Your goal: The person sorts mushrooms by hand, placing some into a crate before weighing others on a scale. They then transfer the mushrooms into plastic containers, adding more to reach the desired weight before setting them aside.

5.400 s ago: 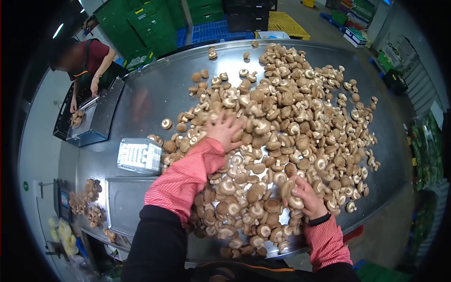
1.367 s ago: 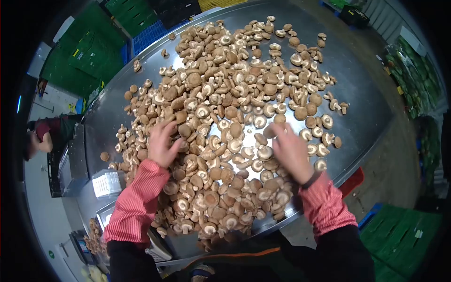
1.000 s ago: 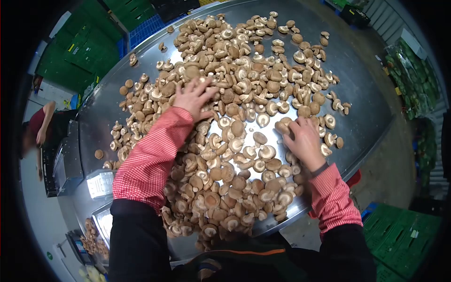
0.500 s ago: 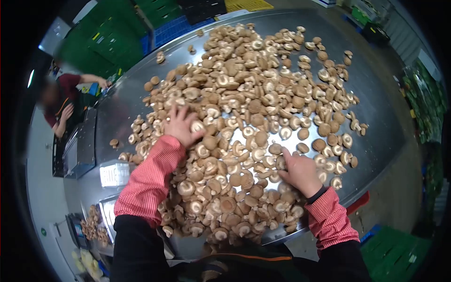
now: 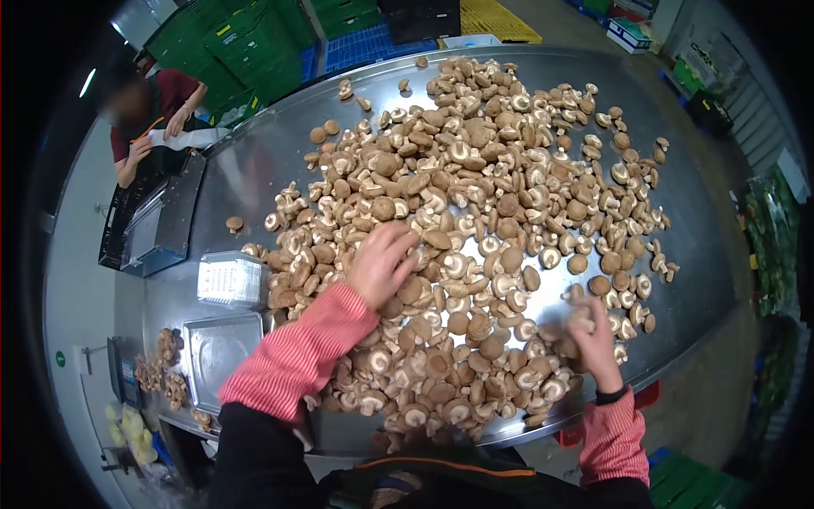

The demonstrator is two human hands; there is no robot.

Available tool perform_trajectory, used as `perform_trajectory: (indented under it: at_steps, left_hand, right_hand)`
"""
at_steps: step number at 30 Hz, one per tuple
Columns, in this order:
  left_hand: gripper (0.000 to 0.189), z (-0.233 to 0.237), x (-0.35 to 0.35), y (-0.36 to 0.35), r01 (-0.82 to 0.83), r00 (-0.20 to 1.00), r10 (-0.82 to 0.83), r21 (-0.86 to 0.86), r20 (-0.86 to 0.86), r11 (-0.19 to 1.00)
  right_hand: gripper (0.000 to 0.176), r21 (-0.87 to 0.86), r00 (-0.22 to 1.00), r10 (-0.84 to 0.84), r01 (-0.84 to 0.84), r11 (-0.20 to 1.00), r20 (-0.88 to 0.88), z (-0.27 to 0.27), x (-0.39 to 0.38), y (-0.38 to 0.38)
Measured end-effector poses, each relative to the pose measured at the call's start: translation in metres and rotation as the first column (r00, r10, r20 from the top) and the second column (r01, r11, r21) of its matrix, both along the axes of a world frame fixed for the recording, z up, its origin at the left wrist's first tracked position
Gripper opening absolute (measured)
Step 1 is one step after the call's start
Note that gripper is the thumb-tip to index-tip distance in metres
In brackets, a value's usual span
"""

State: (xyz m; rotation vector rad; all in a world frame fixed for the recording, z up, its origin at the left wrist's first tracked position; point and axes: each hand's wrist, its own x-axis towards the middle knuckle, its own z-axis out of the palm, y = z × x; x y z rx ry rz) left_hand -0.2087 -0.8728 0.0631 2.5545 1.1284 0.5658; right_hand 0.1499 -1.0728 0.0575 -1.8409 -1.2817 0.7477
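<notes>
A broad pile of brown shiitake mushrooms [image 5: 475, 131] with pale stems and gills covers the middle of a metal table [image 5: 704, 246]. At the pile's near left, my left hand [image 5: 381, 265] has its fingers bent together round a mushroom, partly hidden under them. My right hand [image 5: 595, 339], smeared by motion, is closed at the pile's right edge. A mushroom with a pale stem shows at its fingers. Loose mushrooms lie around both hands, some cap up and some gills up.
Stacked clear plastic punnets [image 5: 231, 278] and a clear tray [image 5: 225, 352] stand left of the pile. Clustered brown mushrooms [image 5: 161, 369] lie beyond. Another person [image 5: 157, 114] handles something white beside a dark box [image 5: 157, 225]. Green crates [image 5: 246, 51] are stacked behind.
My left hand has moved right and nearer over the pile. My right hand has moved right, to the pile's edge. The camera view has shifted, and the other person now holds something white.
</notes>
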Motion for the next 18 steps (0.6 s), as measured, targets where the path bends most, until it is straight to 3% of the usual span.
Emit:
perform_trajectory:
  at_steps: [1,4,6,7,10,11,12,16,18]
  left_hand:
    - [0.040,-0.008,0.018,0.024,0.004,1.000,-0.004,0.042,-0.008,0.999]
    - [0.038,-0.041,0.067,0.090,0.002,0.992,0.022,0.192,-0.124,0.981]
    - [0.040,-0.039,0.093,0.104,-0.176,0.900,0.219,0.146,-0.377,0.974]
    - [0.041,-0.039,0.101,0.107,-0.268,0.815,0.302,0.140,-0.495,0.953]
    - [0.038,-0.036,0.102,0.106,-0.242,0.800,0.268,0.120,-0.536,0.963]
    - [0.038,-0.033,0.099,0.106,-0.230,0.792,0.255,0.117,-0.554,0.966]
    - [0.035,-0.049,0.091,0.107,-0.159,0.796,0.272,0.248,-0.541,0.956]
    - [0.038,-0.068,0.085,0.113,-0.082,0.866,0.195,0.255,-0.460,0.964]
    - [0.037,-0.062,0.094,0.113,-0.198,0.837,0.260,0.176,-0.482,0.964]
  right_hand:
    - [0.032,0.092,0.994,-0.014,0.024,0.995,-0.106,-0.005,0.010,-0.014]
    - [0.029,0.005,0.903,-0.139,0.154,0.988,-0.407,0.008,0.029,-0.061]
    - [0.029,-0.092,0.792,-0.240,0.228,0.969,-0.561,0.012,0.033,-0.087]
    - [0.029,-0.097,0.796,-0.263,0.251,0.963,-0.545,0.009,0.035,-0.099]
    - [0.030,-0.128,0.778,-0.337,0.320,0.939,-0.531,0.002,0.035,-0.128]
    - [0.030,-0.137,0.768,-0.327,0.304,0.943,-0.551,0.000,0.034,-0.133]
    - [0.031,-0.143,0.756,-0.317,0.289,0.947,-0.572,0.002,0.027,-0.134]
    - [0.033,-0.137,0.642,-0.189,0.130,0.982,-0.743,0.004,-0.010,-0.119]
    - [0.033,-0.138,0.584,-0.126,0.025,0.990,-0.802,0.004,-0.030,-0.109]
